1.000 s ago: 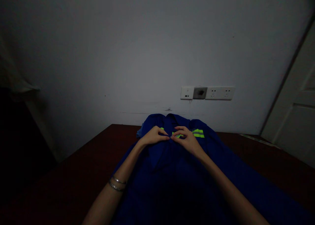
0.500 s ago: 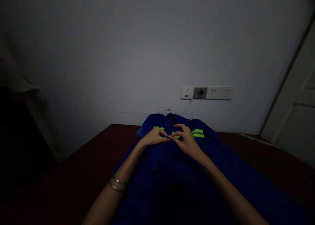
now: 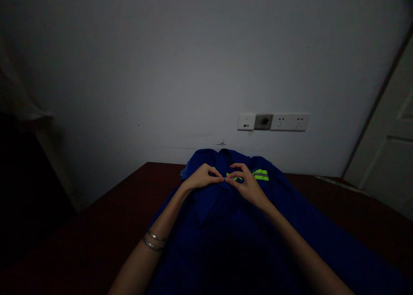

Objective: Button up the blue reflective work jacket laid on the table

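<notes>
A dark blue work jacket with yellow-green reflective strips lies spread out, its collar end towards the wall. Both hands meet over its front, near the chest strip. My left hand, with two silver bangles on that forearm, pinches the jacket's front edge between thumb and finger. Right beside it, my right hand pinches the same edge, its other fingers raised and curved. The fingertips of the two hands nearly touch. Whatever small fastening may lie between them is too small and dark to make out.
The jacket rests on a dark red-brown table against a pale wall. A row of sockets and switches is set in the wall. A white panelled door stands at right. Dim furniture is at left.
Both hands have shifted very slightly right in the view, as has the whole scene. The left fingers cover more of the left reflective strip. Both pinches stay on the jacket edge.
</notes>
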The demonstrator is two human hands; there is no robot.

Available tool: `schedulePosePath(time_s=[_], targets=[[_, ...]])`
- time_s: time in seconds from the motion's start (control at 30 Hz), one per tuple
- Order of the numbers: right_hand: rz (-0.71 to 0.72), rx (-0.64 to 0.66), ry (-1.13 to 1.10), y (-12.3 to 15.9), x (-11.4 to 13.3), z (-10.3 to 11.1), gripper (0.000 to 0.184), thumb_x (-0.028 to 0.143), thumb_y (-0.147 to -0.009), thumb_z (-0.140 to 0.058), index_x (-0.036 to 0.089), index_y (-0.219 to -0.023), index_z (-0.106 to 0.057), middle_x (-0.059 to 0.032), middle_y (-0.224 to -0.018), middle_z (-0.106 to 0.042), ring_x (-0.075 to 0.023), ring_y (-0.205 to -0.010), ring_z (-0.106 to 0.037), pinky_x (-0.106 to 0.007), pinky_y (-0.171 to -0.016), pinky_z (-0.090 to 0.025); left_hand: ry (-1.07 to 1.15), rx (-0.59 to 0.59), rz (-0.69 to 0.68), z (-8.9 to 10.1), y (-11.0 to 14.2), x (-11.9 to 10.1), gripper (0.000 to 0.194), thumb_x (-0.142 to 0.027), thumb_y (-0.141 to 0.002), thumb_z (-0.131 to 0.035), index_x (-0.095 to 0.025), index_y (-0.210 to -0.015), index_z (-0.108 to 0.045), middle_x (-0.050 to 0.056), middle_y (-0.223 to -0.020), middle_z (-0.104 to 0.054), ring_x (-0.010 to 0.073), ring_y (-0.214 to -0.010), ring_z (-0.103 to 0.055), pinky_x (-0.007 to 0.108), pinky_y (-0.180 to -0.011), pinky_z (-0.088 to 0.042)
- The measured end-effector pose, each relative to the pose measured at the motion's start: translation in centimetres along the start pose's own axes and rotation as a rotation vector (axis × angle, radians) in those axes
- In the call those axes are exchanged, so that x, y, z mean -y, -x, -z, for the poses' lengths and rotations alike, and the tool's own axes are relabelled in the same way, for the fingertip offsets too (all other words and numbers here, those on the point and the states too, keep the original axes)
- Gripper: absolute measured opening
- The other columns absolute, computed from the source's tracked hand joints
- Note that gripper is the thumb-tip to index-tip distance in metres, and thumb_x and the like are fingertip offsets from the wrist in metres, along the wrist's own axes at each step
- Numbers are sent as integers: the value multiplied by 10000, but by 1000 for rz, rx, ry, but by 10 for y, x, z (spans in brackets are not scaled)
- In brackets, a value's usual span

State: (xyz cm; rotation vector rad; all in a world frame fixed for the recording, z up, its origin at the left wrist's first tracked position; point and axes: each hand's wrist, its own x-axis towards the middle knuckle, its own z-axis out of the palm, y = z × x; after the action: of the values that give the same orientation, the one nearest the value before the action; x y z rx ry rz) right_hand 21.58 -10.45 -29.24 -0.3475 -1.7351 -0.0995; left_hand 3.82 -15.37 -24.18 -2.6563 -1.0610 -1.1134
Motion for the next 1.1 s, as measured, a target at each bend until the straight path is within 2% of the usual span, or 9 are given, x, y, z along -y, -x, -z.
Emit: schedulePosePath(time_s=[0.23, 0.43, 0.6, 0.73, 0.9, 1.0, 1.1], targets=[[-142, -5, -223, -1, -13, -9, 170, 370, -655, -635, 207, -679, -679, -71, -1069, -496, -210, -1027, -482, -326, -772, -442, -8, 5, 28, 1, -1, 2, 200, -270, -706, -594, -124, -795, -697, 42, -746, -660, 119, -672, -542, 207, -602, -385], [-177, -70, -292, -1, -17, -13, 187, 384, -611, -666, 205, -660, -685, -75, -999, -554, -214, -986, -521, -364, -865, -397, 35, 15, 16, 1, -1, 2, 199, -264, -704, -598, -117, -797, -695, 50, -766, -666, 124, -697, -554, 206, -625, -398], [-218, -37, -309, -1, -17, -16, 243, 432, -641, -638, 204, -705, -690, -85, -1009, -577, -221, -1004, -524, -370, -867, -400, 41, 24, 12, 3, 0, 1, 202, -272, -704, -597, -122, -797, -695, 46, -760, -667, 126, -700, -559, 217, -646, -404], [-127, 28, -184, -5, -15, -3, 245, 416, -706, -591, 228, -827, -690, -78, -1093, -545, -215, -1056, -490, -393, -920, -365, 36, 24, 27, 8, 1, 4, 180, -244, -682, -609, -121, -776, -699, 53, -758, -671, 132, -705, -565, 225, -660, -407], [123, -72, 203, -7, -6, 22, 119, 317, -723, -596, 246, -756, -686, -77, -1142, -483, -279, -1129, -384, -503, -942, -308, 31, 69, 31, 9, 2, 7, 185, -233, -680, -596, -114, -777, -699, 54, -745, -668, 123, -669, -559, 227, -653, -407], [265, 16, 328, -4, 5, 28, 103, 252, -733, -581, 266, -762, -679, -60, -1171, -468, -308, -1186, -295, -544, -917, -309, -3, 103, 25, 7, 2, 4, 178, -219, -684, -586, -121, -781, -699, 44, -744, -668, 120, -671, -556, 228, -665, -405], [334, 98, 371, -2, 16, 28, 118, 230, -743, -566, 260, -787, -671, -60, -1184, -457, -308, -1200, -270, -554, -908, -312, -26, 125, -1, 4, 3, 0, 170, -197, -684, -579, -121, -778, -698, 39, -750, -668, 122, -686, -554, 223, -667, -400]])
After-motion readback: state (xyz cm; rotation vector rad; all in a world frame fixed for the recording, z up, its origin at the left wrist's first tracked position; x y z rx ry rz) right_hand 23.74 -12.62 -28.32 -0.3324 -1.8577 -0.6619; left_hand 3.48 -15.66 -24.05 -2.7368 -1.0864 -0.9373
